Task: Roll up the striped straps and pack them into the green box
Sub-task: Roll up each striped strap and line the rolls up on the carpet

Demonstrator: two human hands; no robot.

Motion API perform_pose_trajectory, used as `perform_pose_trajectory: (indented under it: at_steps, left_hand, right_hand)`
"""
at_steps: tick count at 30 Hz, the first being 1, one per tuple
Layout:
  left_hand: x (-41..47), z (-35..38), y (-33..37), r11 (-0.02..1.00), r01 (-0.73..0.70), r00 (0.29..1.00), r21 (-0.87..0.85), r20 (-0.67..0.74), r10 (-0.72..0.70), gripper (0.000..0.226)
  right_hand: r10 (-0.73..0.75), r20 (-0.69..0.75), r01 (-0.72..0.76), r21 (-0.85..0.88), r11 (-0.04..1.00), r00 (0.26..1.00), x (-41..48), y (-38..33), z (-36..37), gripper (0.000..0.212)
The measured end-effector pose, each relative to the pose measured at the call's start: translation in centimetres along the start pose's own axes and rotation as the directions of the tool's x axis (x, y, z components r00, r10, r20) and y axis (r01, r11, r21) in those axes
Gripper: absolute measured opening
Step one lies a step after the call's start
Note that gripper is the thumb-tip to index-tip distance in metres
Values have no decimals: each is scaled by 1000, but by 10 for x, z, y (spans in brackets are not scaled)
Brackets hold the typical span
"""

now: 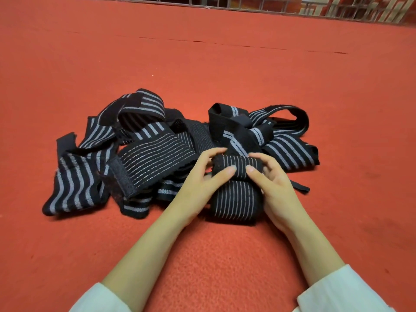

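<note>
So that it stays tight, our left hand [201, 179] and right hand [272, 185], fingers curled, pinch the roll [235, 165] just beside the pile [144, 154], seemingly half-wound.

Bare forearms [144, 251] reach in from the near edge and converge at centre, with white sleeves [96, 298] ending well short of the wrists. The left hand [200, 179] and right hand [273, 188] face each other, palms inward, each gripping one end of a rolled strap [236, 166]. The thumbs [225, 174] lie on its near face, tips almost meeting. The fingers [216, 152] curl over its far side.
</note>
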State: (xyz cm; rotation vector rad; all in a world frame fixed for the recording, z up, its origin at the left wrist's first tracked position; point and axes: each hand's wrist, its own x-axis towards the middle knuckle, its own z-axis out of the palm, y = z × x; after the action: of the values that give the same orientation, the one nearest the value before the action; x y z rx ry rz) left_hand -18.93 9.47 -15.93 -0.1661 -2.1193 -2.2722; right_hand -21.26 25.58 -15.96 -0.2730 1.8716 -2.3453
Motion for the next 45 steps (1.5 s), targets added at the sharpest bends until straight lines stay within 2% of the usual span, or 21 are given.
perform_pose_trajectory:
  at_steps: [2,5,8,13,15,17,19,21,23,25,29,32,37,41,45]
  left_hand:
    - [2,0,-1,999,34,999,-24,-40,-35,40]
    - [2,-2,-1,1000,-27,997,15,-78,28,31]
    - [1,-5,0,996,-82,995,47,-53,85,31]
    - [1,-6,-1,993,-104,994,63,-22,106,31]
    - [2,-6,-1,997,-66,998,31,-4,66,30]
    - [1,-6,2,998,27,1000,-54,6,-27,28]
    - [2,-6,3,996,60,998,-73,-8,-61,29]
    - [4,-7,2,999,41,998,-34,-47,-43,20]
    - [4,-8,2,999,27,998,-35,-58,-29,21]
    - [4,-9,2,1000,0,999,-25,-34,-1,21]
    - [1,-8,2,999,-42,999,3,-5,42,20]
    - [2,-6,1,999,-7,1000,-41,14,7,23]
    - [2,-4,6,971,169,985,-168,47,-163,41]
    - [4,-7,1,990,94,993,-107,-57,-100,22]
    - [6,-12,-2,999,39,997,-29,-66,-41,24]
  right_hand:
    - [-21,0,21,-13,1000,1000,0,0,0,36]
    - [11,-24,-10,8,1000,1000,1,1,2,42]
    - [81,-4,-81,57,995,997,0,-2,4,48]
    - [60,-55,-56,78,995,997,1,-2,5,31]
    - [51,-61,-46,87,995,997,1,-2,4,26]
    - [34,-52,-29,91,995,998,0,-4,4,27]
    - [29,-34,-26,85,996,999,0,-4,5,30]
    - [44,-22,-42,107,993,999,0,-3,5,29]
    - [68,-15,-66,126,990,998,0,-3,5,35]
    - [101,1,-100,117,988,995,1,-3,5,42]
    - [138,-27,-134,112,985,990,2,-2,4,40]
    - [105,-22,-103,106,989,994,2,-4,2,34]
    - [25,-6,-24,106,994,1000,0,-6,2,33]
    - [-2,46,-2,83,997,999,-2,-5,2,34]
    - [37,53,-41,77,996,998,-1,-5,1,37]
